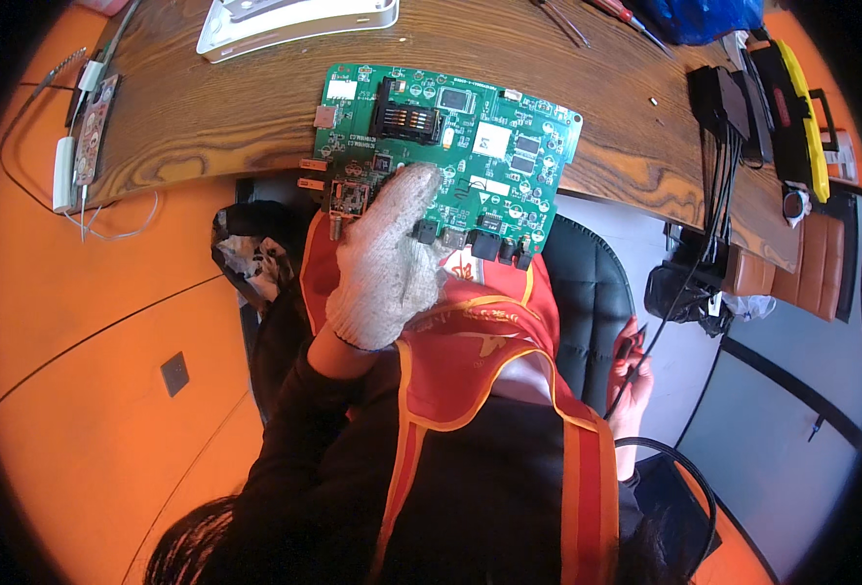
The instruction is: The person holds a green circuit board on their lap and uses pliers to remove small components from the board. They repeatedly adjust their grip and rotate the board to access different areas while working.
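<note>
A green circuit board (pixel 460 161) lies across the near edge of the table, its lower part jutting out over my lap. My left hand (pixel 392 258), in a whitish knitted glove, grips the board at its near side, fingers pressed together over the top face; the thumb is mostly hidden. Beside the row of black sockets, the glove covers part of the board. Low at my right side, away from the board, my bare right hand (pixel 631 380) has its fingers closed round a small black piece (pixel 632 345) at a black cable. That piece's kind is unclear.
A white plastic casing (pixel 299 29) sits at the far left of the wooden table (pixel 216 117). Screwdrivers (pixel 631 21) lie at the back. Black adapters with cables (pixel 718 102) and a yellow-black case (pixel 796 117) crowd the right. A small circuit strip (pixel 95 132) is at the left edge.
</note>
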A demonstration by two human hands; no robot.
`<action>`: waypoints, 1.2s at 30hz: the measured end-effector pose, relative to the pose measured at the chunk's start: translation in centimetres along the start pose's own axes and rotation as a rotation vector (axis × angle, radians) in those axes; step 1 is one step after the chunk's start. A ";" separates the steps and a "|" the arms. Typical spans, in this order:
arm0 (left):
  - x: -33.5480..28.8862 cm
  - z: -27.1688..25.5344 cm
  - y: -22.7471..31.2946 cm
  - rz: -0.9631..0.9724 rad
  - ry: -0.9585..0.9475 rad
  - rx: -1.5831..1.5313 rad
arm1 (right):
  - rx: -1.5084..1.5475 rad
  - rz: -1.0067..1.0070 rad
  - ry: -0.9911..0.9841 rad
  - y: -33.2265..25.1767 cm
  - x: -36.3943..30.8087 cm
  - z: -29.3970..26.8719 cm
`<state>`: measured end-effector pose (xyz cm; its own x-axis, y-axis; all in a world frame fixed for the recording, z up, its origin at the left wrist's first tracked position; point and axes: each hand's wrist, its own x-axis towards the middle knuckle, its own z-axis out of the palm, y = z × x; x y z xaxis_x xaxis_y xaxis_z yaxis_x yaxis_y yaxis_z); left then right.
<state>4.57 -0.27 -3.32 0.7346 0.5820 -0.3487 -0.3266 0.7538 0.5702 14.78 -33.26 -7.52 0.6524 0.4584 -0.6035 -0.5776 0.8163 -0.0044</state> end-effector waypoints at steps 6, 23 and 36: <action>0.2 -1.5 -0.3 0.191 0.065 0.564 | -0.748 0.173 0.124 4.0 1.4 0.9; -4.3 -3.2 1.8 0.711 -0.023 1.490 | -2.531 -1.305 -0.886 15.1 7.3 13.8; -4.7 -2.4 2.3 0.684 -0.110 1.548 | -2.729 -1.357 -0.812 15.1 7.1 13.8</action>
<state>-1.06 -0.54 -2.18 0.7722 0.5782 0.2633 0.2170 -0.6296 0.7460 17.46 -12.79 -0.85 0.4277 0.8565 0.2890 0.9022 -0.4245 -0.0771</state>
